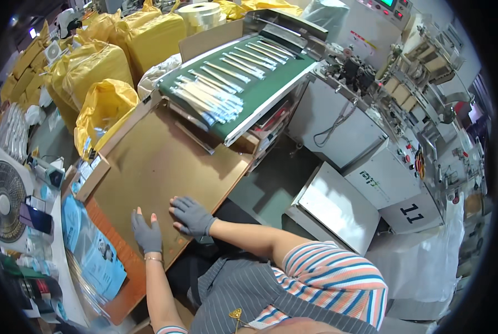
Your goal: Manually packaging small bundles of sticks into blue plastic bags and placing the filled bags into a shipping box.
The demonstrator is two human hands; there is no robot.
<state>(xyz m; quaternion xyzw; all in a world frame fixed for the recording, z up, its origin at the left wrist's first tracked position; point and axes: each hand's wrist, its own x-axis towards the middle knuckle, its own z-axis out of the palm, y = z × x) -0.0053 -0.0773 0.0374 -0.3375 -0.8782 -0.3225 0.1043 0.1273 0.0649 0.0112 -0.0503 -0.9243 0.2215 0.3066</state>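
Both my hands wear grey gloves that leave the fingertips bare. Low over the near end of the brown board table is my left hand, its fingers apart and nothing in it. Beside it on the right, my right hand spreads its fingers over the table's near right edge, also holding nothing. Whether either palm touches the board I cannot tell. Beyond the table, a green conveyor belt carries slim wooden sticks in clear wrappers. Several lie in spaced rows, and a heap of wrapped sticks is bunched at the belt's near end.
Blue printed plastic bags lie along the table's left side. A fan and a phone are farther left. Yellow sacks stand at the back left. White machine cabinets and a low white box flank the right.
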